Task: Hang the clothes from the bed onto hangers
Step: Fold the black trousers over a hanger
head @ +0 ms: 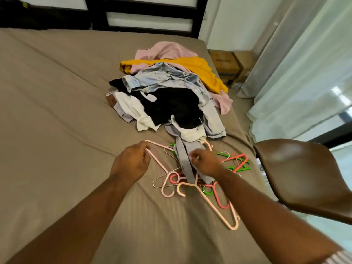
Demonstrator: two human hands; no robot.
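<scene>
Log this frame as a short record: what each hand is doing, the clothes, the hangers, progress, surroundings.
left hand: grips a corner of the pale pink plastic hanger
right hand: pinches the grey-blue cloth garment lying across the loose hangers
clothes: pile of mixed clothes, pink, yellow, black, white, on the brown-sheeted bed
hangers: pink, green, coral plastic and thin wire, scattered near the bed's near edge
progress: no garment seen on a hanger
beside bed: brown moulded chair, at right

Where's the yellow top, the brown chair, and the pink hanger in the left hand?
yellow top (202, 70): head view, middle of its spread cloth.
brown chair (297, 172): head view, on its seat shell.
pink hanger (159, 162): head view, on the straight arm below the pinching fingers.
</scene>
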